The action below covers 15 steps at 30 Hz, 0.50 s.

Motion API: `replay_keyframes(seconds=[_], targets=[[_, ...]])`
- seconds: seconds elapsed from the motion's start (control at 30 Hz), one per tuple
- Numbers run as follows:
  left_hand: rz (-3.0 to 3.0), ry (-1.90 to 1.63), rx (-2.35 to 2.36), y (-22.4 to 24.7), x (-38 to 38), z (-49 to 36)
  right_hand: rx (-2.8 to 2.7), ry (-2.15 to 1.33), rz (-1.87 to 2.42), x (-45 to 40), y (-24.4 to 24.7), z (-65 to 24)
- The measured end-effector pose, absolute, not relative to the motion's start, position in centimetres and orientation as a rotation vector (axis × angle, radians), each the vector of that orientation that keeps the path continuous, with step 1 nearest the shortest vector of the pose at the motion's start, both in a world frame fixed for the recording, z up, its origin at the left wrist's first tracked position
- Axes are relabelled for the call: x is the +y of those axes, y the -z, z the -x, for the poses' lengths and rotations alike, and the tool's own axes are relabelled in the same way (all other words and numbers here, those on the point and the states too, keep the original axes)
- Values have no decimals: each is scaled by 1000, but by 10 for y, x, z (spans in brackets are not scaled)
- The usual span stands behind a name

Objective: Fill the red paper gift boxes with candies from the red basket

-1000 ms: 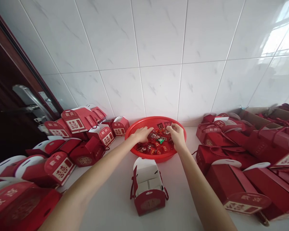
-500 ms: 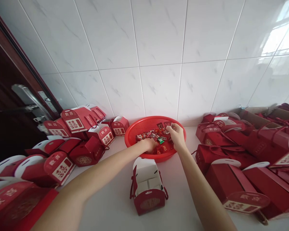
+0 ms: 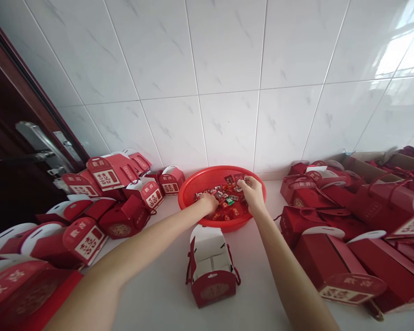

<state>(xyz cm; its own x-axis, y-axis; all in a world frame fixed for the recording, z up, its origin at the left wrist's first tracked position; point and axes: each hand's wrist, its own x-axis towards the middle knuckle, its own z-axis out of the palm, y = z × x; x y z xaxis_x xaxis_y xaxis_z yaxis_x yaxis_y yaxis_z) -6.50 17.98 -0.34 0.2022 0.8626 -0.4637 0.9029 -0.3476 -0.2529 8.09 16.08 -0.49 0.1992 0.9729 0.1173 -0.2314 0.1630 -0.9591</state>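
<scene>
Wrapped candies [image 3: 232,211] in red, brown and green wrappers lie in a red plastic basket [image 3: 189,189]. Over the basket's left part, my left hand [image 3: 209,203] reaches down to the candies with curled fingers; what is in them is hidden. At the right side, my right hand [image 3: 252,191] pinches a small dark-red wrapped candy [image 3: 240,177] between thumb and fingers. In front of the basket stands a red gift box [image 3: 214,290] with its top open, white inside, and cord handles at its sides.
Red gift boxes [image 3: 124,216] are stacked on the left, near a dark door with a metal handle [image 3: 43,142]. More red boxes [image 3: 334,262] crowd the right side. Behind the basket rises a white tiled wall [image 3: 227,128]. Everything stands on a white surface [image 3: 158,285].
My left hand has shifted left and slightly up in the basket, uncovering more red candies. My right hand stays nearly in place with its candy. The open box has not moved.
</scene>
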Motion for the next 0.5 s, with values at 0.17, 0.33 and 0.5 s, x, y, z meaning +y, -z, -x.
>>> replay_keyframes(seconds=[0.17,0.33,0.5], targets=[[-2346,760,1638,0,182,72,-954,-1091,1008,158,2,-80],[-2314,561,1500,-4,180,81,-950,-1100,1007,157,1,-80],[-2280,205,1411,-7,184,88,-965,-1099,998,159,5,-81]])
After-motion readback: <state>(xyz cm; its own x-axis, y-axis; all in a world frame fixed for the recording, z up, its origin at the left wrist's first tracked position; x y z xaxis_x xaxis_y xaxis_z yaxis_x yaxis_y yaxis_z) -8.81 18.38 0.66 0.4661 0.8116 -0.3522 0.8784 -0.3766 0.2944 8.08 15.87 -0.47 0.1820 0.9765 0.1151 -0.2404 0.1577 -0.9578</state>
